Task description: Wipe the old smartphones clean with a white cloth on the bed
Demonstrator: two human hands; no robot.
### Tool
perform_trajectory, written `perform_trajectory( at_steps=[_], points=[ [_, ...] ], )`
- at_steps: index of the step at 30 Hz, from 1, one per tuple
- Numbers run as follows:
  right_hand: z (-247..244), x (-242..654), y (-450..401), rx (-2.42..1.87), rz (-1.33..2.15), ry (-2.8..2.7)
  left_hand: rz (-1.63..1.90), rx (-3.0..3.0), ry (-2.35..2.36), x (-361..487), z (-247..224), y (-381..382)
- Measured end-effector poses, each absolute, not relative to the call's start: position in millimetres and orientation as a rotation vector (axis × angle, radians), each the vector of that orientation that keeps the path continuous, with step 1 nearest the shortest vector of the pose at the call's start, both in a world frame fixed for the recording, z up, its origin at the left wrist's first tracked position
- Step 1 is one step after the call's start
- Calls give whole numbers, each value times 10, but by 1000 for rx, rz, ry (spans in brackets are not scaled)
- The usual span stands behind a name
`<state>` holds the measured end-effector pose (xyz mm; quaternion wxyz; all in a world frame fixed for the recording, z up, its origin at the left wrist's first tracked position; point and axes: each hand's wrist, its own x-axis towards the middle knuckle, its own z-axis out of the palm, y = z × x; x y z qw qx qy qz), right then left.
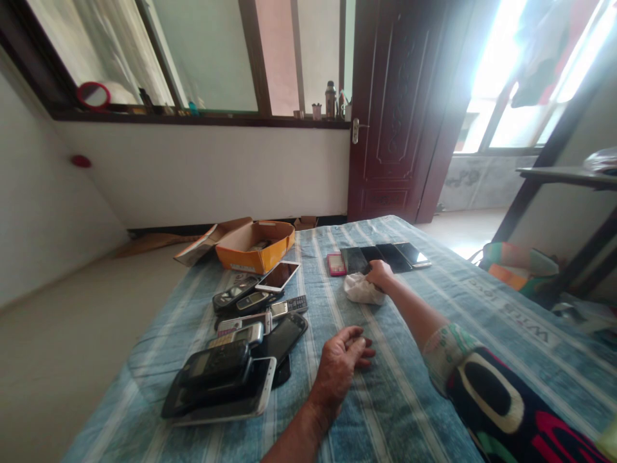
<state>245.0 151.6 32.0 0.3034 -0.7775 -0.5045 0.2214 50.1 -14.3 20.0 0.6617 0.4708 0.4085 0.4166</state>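
My left hand (340, 360) rests on the striped blue cloth, its fingers loosely curled but apart, with nothing in it. Farther forward, my right hand (380, 276) is closed on a crumpled white cloth (361, 290), beside the near edge of a row of dark phones. The row's rightmost phone (412, 254) catches the light. At its left end lies a small pink-edged piece (336, 263) with a pale grid. To the left of my left hand is a loose pile of old mobile phones, with a white phone (278, 276) at the back and a black phone (216, 363) near the front.
An open orange cardboard box (255, 247) stands at the back left, with something dark inside. The striped cloth (385, 386) covers the whole surface. Beyond its far edge are a dark red door (395, 116) and a window ledge (216, 119). A shelf (569, 177) stands at right.
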Motion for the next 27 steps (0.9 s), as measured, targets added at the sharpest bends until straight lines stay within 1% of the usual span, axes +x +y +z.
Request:
perform_trajectory(
  at_steps=[8, 19, 22, 27],
  points=[
    [281, 2479, 1209, -1929, 487, -1303, 933, 1068, 931, 510, 167, -115],
    [197, 2265, 381, -1819, 565, -1499, 953, 1141, 886, 500, 281, -173],
    [229, 2240, 386, -1834, 551, -1524, 959, 1156, 894, 507, 277, -176],
    [343, 2258, 720, -1915, 539, -1527, 967, 1172, 931, 510, 278, -187]
  ],
)
